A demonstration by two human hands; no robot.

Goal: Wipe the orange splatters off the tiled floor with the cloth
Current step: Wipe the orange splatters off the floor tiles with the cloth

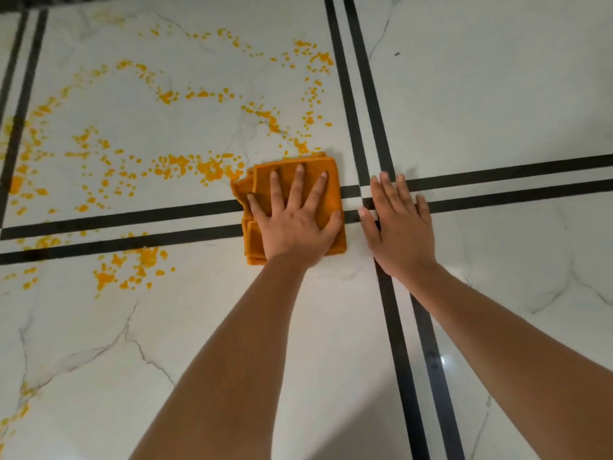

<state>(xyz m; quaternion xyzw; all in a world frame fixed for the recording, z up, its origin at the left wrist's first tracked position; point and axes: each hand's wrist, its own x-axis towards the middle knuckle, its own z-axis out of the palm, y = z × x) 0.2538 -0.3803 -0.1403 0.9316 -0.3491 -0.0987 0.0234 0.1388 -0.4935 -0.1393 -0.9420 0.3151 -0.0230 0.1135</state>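
A folded orange cloth lies flat on the white marble-look tiled floor, over the black double line near where the lines cross. My left hand presses down on the cloth with its fingers spread. My right hand rests flat on the bare floor just right of the cloth, palm down and holding nothing. Orange splatters spread in trails and drops across the tile to the left of and beyond the cloth. A smaller patch of splatters lies on the near-left tile.
Black double border lines cross the floor, one pair running left to right and one pair front to back. Tiles to the right of the crossing show no orange. A tiny dark speck lies at the far right.
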